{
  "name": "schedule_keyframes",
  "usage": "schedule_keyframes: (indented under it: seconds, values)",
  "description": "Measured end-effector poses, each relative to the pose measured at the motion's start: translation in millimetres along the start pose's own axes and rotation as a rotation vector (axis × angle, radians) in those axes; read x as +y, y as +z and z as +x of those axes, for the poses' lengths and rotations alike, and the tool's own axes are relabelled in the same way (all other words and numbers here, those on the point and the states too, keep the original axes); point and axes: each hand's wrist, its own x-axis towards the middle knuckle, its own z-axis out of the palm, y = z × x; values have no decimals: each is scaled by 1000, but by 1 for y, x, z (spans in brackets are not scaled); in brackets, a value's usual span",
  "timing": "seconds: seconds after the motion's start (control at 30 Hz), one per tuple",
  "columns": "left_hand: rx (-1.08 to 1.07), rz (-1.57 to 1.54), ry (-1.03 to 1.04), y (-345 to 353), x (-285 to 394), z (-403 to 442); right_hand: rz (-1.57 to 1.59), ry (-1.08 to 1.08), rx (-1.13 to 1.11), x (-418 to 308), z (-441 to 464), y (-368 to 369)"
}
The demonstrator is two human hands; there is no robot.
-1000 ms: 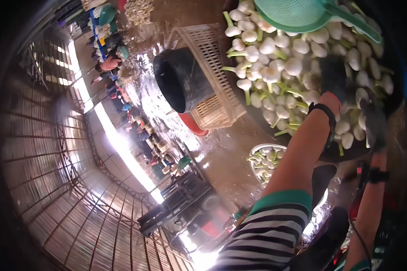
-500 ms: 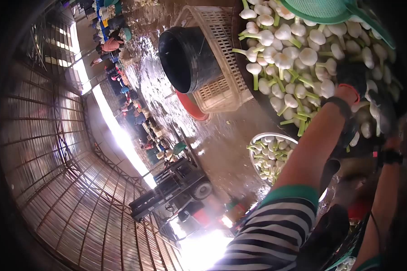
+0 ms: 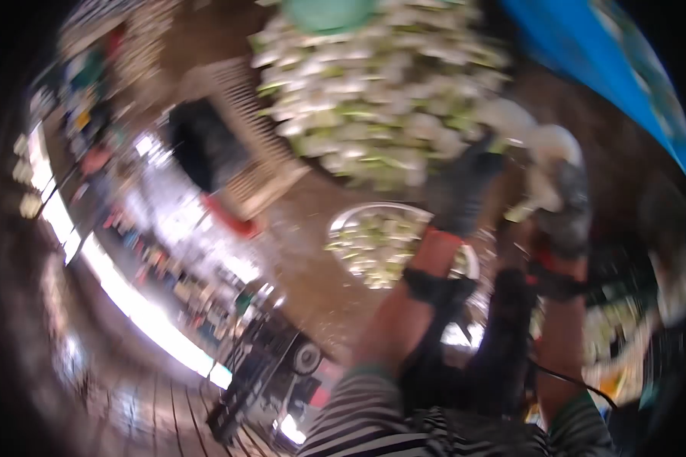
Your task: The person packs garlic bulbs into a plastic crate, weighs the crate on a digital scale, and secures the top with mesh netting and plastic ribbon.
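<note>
Motion blur softens the whole view. My left hand (image 3: 463, 186), in a dark glove, is closed at the fingertips on a large white garlic bulb (image 3: 507, 122). Beside it on the right, my right hand (image 3: 568, 206), in a greyish glove, is wrapped round garlic with a pale bulb (image 3: 552, 148) on top and a cut stem pointing down-left. Both hands are raised off the big garlic heap (image 3: 373, 99), near its lower right edge. A green strainer (image 3: 329, 11) lies on the heap's top.
A round basin (image 3: 337, 221) of garlic stands left of my left forearm. Further left are a pale crate (image 3: 263, 171), a black bucket (image 3: 206, 141) and a red basin (image 3: 232, 221). A forklift (image 3: 270, 373) stands lower left; blue sheeting (image 3: 610, 68) is upper right.
Both hands have come out of the garlic heap, raised and holding bulbs. The view has swung right, so heap, crate and bucket sit further left and blue sheeting shows.
</note>
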Motion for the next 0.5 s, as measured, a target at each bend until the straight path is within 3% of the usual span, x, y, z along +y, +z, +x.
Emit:
schedule_keyframes:
  seconds: [0.1, 0.13, 0.17, 0.2, 0.27, 0.33, 0.37, 0.43, 0.47, 0.5]
  values:
    - [-227, -156, -112, 55, -1, -42, 279, 74, 163, -41, -47, -42]
    - [-204, -97, -177, 76, 0, -58, 250, 107, 202, -43, -72, -68]
    - [-291, -293, -285, 94, 7, -75, 221, 142, 240, -47, -98, -95]
    - [-583, 373, 47, 127, -6, -105, 136, 88, 309, -58, -133, -126]
    - [-772, 505, 172, 149, -20, -144, -205, -78, 398, -70, -201, -164]
    - [-863, 264, -38, 188, -13, -190, -498, 10, 550, -47, -288, -204]
    - [-856, 204, 219, 205, -32, -201, -635, 131, 624, -25, -338, -224]
    - [-752, 109, 759, 237, -66, -226, 411, 360, 868, -30, -343, -238]
    - [-959, 203, 44, 262, -87, -244, 853, 407, 1112, -34, -347, -246]
    - [-874, 160, 163, 282, -106, -251, 127, 446, 998, -3, -365, -256]
